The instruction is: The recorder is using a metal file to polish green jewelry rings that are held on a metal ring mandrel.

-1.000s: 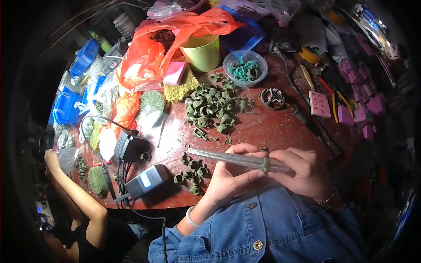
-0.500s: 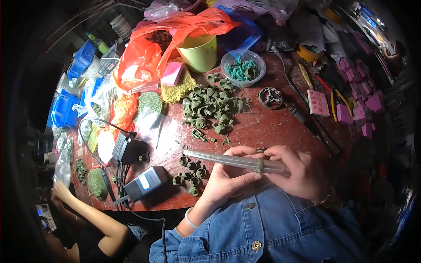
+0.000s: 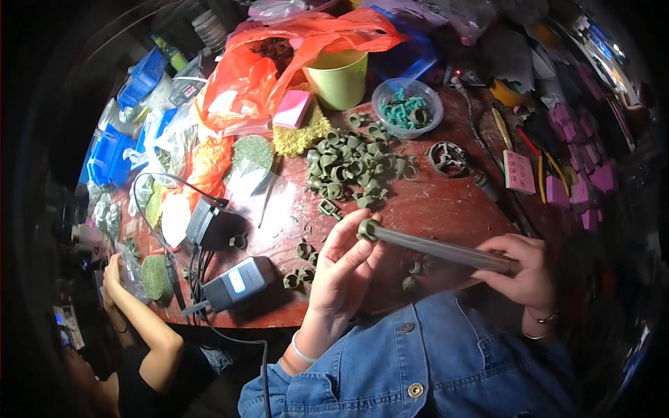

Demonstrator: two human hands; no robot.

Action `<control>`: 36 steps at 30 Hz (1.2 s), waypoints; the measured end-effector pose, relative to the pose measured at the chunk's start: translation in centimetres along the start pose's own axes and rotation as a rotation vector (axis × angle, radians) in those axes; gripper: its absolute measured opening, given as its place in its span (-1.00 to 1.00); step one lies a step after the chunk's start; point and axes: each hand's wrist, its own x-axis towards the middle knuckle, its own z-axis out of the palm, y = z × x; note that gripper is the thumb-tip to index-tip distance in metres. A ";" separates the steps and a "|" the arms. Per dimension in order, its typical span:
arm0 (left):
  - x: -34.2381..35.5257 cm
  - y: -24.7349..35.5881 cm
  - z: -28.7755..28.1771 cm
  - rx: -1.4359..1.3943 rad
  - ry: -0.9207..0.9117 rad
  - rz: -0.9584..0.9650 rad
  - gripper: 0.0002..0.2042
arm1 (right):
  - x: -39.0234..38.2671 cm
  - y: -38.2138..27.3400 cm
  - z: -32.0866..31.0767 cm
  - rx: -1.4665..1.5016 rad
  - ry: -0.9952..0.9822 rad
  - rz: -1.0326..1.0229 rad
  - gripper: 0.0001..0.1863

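Between the fingertips of my left hand (image 3: 338, 268) is a dark green ring (image 3: 367, 228). It sits at the narrow end of a tapered grey ring mandrel (image 3: 439, 249); whether the tip is still inside it I cannot tell. The mandrel's thick end lies in the closed fingers of my right hand (image 3: 521, 263). Beyond my hands, a heap of similar green rings (image 3: 348, 167) covers the middle of the red table (image 3: 453, 202). A few loose rings (image 3: 303, 268) lie left of my left hand, and some (image 3: 410, 283) show below the mandrel.
A clear tub (image 3: 408, 108) of turquoise pieces stands behind the heap, beside a yellow-green cup (image 3: 338, 80) and red plastic bag (image 3: 237, 87). A black device (image 3: 237, 284) with cables sits at left. Pliers and pink blocks (image 3: 575, 146) line the right. Another person's arm (image 3: 143, 313) reaches in at lower left.
The ring has gone from the mandrel's thicker part to its narrow end, in my left fingers. My right hand has moved right with the thick end, and the mandrel tilts more.
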 end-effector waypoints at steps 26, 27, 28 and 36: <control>-0.5 0.9 1.0 -0.199 -0.075 -0.147 -0.43 | -2.5 4.1 -0.2 -0.100 0.130 0.227 -0.73; -0.4 1.0 0.9 -0.203 -0.074 -0.154 -0.43 | -2.5 4.2 -0.2 -0.111 0.120 0.235 -0.72; -0.4 1.0 0.9 -0.204 -0.074 -0.154 -0.43 | -2.5 4.3 -0.1 -0.123 0.109 0.242 -0.72; -0.6 1.5 1.3 -0.267 -0.092 -0.237 -0.51 | -1.9 4.7 0.9 -0.251 0.120 0.209 -0.71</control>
